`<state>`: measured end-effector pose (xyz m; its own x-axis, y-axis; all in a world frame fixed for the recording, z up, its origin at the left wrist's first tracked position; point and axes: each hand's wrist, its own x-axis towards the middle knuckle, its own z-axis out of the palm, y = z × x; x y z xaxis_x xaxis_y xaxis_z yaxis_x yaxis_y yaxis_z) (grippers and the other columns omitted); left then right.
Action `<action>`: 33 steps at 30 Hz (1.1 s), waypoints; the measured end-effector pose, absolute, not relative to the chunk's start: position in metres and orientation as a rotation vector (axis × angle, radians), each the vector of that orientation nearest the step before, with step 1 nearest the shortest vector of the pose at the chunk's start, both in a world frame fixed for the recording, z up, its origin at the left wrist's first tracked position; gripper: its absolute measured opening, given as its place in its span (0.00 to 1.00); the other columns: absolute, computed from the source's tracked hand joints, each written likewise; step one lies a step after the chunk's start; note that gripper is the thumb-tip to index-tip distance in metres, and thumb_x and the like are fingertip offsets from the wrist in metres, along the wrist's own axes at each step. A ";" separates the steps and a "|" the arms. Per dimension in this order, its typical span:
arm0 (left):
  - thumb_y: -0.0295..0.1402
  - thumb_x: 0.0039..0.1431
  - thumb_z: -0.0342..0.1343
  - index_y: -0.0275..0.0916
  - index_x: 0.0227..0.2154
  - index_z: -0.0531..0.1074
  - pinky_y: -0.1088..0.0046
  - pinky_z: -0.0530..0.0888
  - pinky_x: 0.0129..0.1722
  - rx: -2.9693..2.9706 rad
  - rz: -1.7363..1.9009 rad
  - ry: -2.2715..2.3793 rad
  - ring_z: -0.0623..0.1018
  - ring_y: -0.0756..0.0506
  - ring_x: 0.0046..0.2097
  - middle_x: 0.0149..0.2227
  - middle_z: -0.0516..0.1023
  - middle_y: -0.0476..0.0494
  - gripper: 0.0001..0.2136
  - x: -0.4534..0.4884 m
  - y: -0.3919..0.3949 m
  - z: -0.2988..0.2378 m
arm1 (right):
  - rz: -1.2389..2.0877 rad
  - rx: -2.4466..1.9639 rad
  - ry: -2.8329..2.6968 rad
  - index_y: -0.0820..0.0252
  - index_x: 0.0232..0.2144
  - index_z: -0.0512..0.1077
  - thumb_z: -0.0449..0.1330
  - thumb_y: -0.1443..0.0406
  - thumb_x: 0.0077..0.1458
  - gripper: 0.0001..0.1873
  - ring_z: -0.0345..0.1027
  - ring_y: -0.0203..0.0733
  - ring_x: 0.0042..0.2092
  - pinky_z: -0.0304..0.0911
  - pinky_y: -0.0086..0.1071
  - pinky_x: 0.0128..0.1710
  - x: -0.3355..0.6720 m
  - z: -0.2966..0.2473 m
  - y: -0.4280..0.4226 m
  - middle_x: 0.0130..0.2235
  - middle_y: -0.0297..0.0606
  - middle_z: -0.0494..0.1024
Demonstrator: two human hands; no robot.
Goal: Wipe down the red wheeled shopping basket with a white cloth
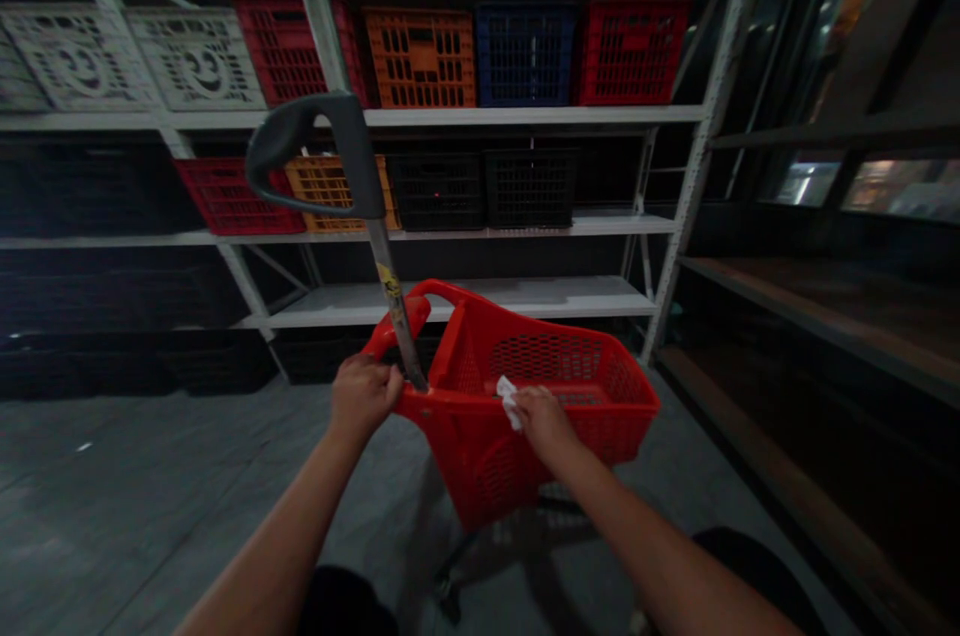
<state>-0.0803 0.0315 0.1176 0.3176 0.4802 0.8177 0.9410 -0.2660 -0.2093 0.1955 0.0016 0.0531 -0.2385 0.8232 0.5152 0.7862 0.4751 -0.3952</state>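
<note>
The right hand (pixel 541 416) covers part of a white scrap (pixel 505 390) (cloth or paper, too small to tell); the left hand (pixel 364 398) hides a corner of the red cart (pixel 487 466). The metal pole (pixel 318 11) runs past the top edge, and the dark crates (pixel 105 186) at left blur into shadow.

Dim light casts soft shadows beneath the red cart (pixel 480 461); outer edges look stretched.

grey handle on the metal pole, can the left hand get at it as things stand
Likely yes: the grey handle shows above the left hand, and nothing seems to block the way along the metal pole. That hand holds the red cart, so it would first have to let go.
</note>
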 end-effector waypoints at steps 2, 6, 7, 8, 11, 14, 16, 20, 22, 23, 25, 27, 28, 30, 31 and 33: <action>0.34 0.52 0.44 0.39 0.12 0.70 0.69 0.66 0.36 -1.886 -0.819 -1.276 0.73 0.46 0.29 0.17 0.73 0.46 0.17 -0.080 0.033 0.118 | 0.069 -1.265 -2.064 0.60 0.31 0.74 0.53 0.70 0.53 0.10 0.65 0.37 0.34 0.55 0.28 0.35 0.175 0.059 0.005 0.32 0.38 0.76; 0.35 0.52 0.43 0.39 0.13 0.70 0.70 0.66 0.36 -1.892 -0.809 -1.322 0.73 0.46 0.29 0.19 0.73 0.45 0.18 -0.083 0.039 0.117 | 0.032 -1.114 -2.109 0.59 0.37 0.72 0.50 0.69 0.55 0.12 0.65 0.37 0.37 0.54 0.29 0.40 0.127 0.073 0.016 0.35 0.38 0.75; 0.36 0.52 0.43 0.39 0.13 0.70 0.70 0.66 0.36 -1.900 -0.806 -1.331 0.73 0.46 0.29 0.19 0.73 0.45 0.18 -0.084 0.041 0.117 | 0.027 -1.106 -2.115 0.59 0.38 0.72 0.50 0.69 0.55 0.12 0.65 0.37 0.37 0.53 0.30 0.40 0.124 0.073 0.018 0.35 0.38 0.75; 0.36 0.52 0.43 0.39 0.13 0.70 0.70 0.66 0.36 -1.911 -0.802 -1.341 0.73 0.46 0.29 0.20 0.73 0.44 0.18 -0.086 0.042 0.117 | 0.025 -1.112 -2.123 0.59 0.38 0.72 0.50 0.68 0.55 0.12 0.65 0.37 0.37 0.53 0.30 0.40 0.126 0.071 0.019 0.35 0.38 0.75; 0.37 0.52 0.43 0.38 0.14 0.71 0.70 0.66 0.36 -1.927 -0.793 -1.368 0.72 0.46 0.29 0.20 0.73 0.43 0.18 -0.089 0.045 0.117 | 0.020 -1.229 -2.103 0.57 0.33 0.74 0.52 0.65 0.55 0.10 0.64 0.38 0.36 0.53 0.32 0.39 0.162 0.057 0.013 0.32 0.37 0.76; 0.37 0.53 0.42 0.37 0.15 0.71 0.70 0.66 0.35 -1.907 -0.763 -1.368 0.72 0.45 0.30 0.20 0.73 0.43 0.18 -0.093 0.047 0.117 | -0.043 -1.413 -1.952 0.50 0.33 0.74 0.54 0.63 0.54 0.09 0.62 0.42 0.42 0.51 0.38 0.44 0.228 0.033 0.001 0.36 0.35 0.77; 0.38 0.54 0.43 0.37 0.15 0.71 0.72 0.65 0.35 -1.910 -0.735 -1.356 0.72 0.46 0.31 0.21 0.73 0.43 0.19 -0.096 0.050 0.117 | -0.097 -1.479 -1.892 0.47 0.37 0.73 0.54 0.66 0.53 0.11 0.61 0.43 0.47 0.46 0.44 0.50 0.277 0.017 -0.005 0.41 0.33 0.76; 0.38 0.53 0.44 0.37 0.15 0.71 0.74 0.65 0.35 -1.922 -0.741 -1.339 0.71 0.48 0.32 0.22 0.73 0.45 0.18 -0.101 0.055 0.115 | -0.138 -1.526 -1.835 0.49 0.39 0.72 0.50 0.69 0.53 0.15 0.66 0.41 0.46 0.41 0.49 0.55 0.362 -0.010 -0.010 0.42 0.34 0.75; 0.37 0.53 0.45 0.37 0.14 0.70 0.74 0.64 0.35 -1.916 -0.770 -1.334 0.70 0.49 0.31 0.21 0.73 0.47 0.17 -0.101 0.056 0.115 | -0.113 -1.520 -1.798 0.52 0.40 0.73 0.49 0.68 0.53 0.15 0.67 0.41 0.45 0.49 0.47 0.54 0.386 -0.020 -0.010 0.42 0.36 0.75; 0.37 0.52 0.45 0.37 0.14 0.70 0.74 0.64 0.35 -1.914 -0.780 -1.332 0.70 0.49 0.30 0.21 0.72 0.47 0.17 -0.100 0.056 0.115 | -0.102 -1.520 -1.763 0.53 0.40 0.73 0.49 0.67 0.53 0.15 0.67 0.42 0.45 0.54 0.45 0.52 0.391 -0.023 -0.009 0.42 0.38 0.75; 0.38 0.52 0.45 0.37 0.14 0.70 0.74 0.64 0.35 -1.904 -0.784 -1.332 0.70 0.49 0.30 0.20 0.72 0.47 0.18 -0.099 0.056 0.115 | -0.097 -1.520 -1.681 0.56 0.40 0.73 0.49 0.66 0.54 0.15 0.68 0.42 0.45 0.60 0.41 0.48 0.385 -0.025 -0.008 0.42 0.41 0.75; 0.38 0.53 0.44 0.38 0.14 0.71 0.74 0.64 0.34 -1.901 -0.767 -1.332 0.70 0.48 0.30 0.21 0.73 0.46 0.18 -0.098 0.054 0.116 | -0.101 -1.491 -1.650 0.58 0.39 0.73 0.48 0.65 0.55 0.15 0.68 0.42 0.45 0.61 0.40 0.48 0.357 -0.022 -0.006 0.42 0.42 0.75; 0.39 0.53 0.43 0.38 0.14 0.71 0.74 0.64 0.34 -1.896 -0.756 -1.334 0.70 0.48 0.30 0.21 0.73 0.46 0.18 -0.097 0.053 0.116 | -0.093 -1.456 -1.674 0.58 0.39 0.73 0.49 0.65 0.55 0.15 0.67 0.42 0.45 0.60 0.40 0.49 0.336 -0.018 -0.005 0.42 0.41 0.75; 0.39 0.53 0.43 0.38 0.14 0.70 0.74 0.64 0.33 -1.876 -0.748 -1.347 0.70 0.48 0.30 0.21 0.73 0.46 0.19 -0.096 0.051 0.117 | -0.066 -1.347 -1.758 0.58 0.40 0.72 0.50 0.66 0.55 0.14 0.66 0.41 0.46 0.58 0.40 0.50 0.286 -0.007 -0.003 0.42 0.40 0.75; 0.39 0.53 0.43 0.39 0.14 0.70 0.74 0.64 0.33 -1.867 -0.749 -1.351 0.70 0.48 0.30 0.21 0.73 0.47 0.19 -0.096 0.050 0.116 | -0.050 -1.288 -1.811 0.58 0.41 0.72 0.50 0.66 0.55 0.14 0.65 0.40 0.47 0.57 0.39 0.51 0.260 -0.001 -0.001 0.43 0.39 0.75; 0.39 0.53 0.43 0.39 0.14 0.70 0.75 0.64 0.32 -1.862 -0.752 -1.353 0.70 0.48 0.30 0.20 0.72 0.47 0.18 -0.095 0.048 0.116 | -0.035 -1.193 -1.862 0.58 0.42 0.71 0.52 0.68 0.54 0.13 0.65 0.38 0.48 0.55 0.37 0.52 0.214 0.011 0.003 0.44 0.39 0.74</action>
